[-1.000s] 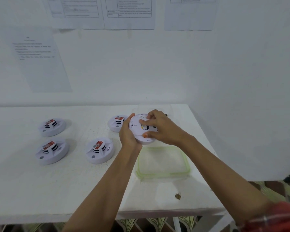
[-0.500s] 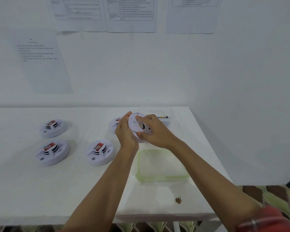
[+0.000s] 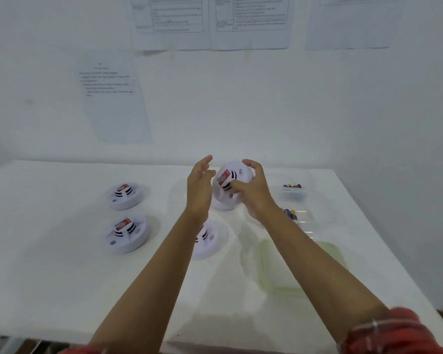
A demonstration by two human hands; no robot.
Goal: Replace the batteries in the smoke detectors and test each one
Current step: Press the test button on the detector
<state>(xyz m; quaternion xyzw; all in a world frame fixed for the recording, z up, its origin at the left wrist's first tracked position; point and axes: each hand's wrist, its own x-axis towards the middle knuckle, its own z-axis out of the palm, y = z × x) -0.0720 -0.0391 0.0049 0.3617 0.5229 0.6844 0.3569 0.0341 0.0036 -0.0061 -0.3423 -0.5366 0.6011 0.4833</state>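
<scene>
Head view: the right hand [image 3: 253, 192] curls round a detector [image 3: 232, 180], tilted on edge over the table [image 3: 62, 277]; whether its rim rests there we cannot tell. The left hand [image 3: 200, 185] is spread just beside it, apparently not touching. We judge that a one-hand grip on the smooth shell may slip and drop it onto the near detector [image 3: 207, 242]. The right wrist lies near the trays [image 3: 293, 192] by the table's right edge, so a sweep could scatter batteries. Open room lies between the hands and the left detectors [image 3: 127, 235].

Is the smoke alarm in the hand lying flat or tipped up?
Tipped up. The smoke alarm stands on its edge, with its red-labelled face toward the camera, gripped by the right hand.
</scene>
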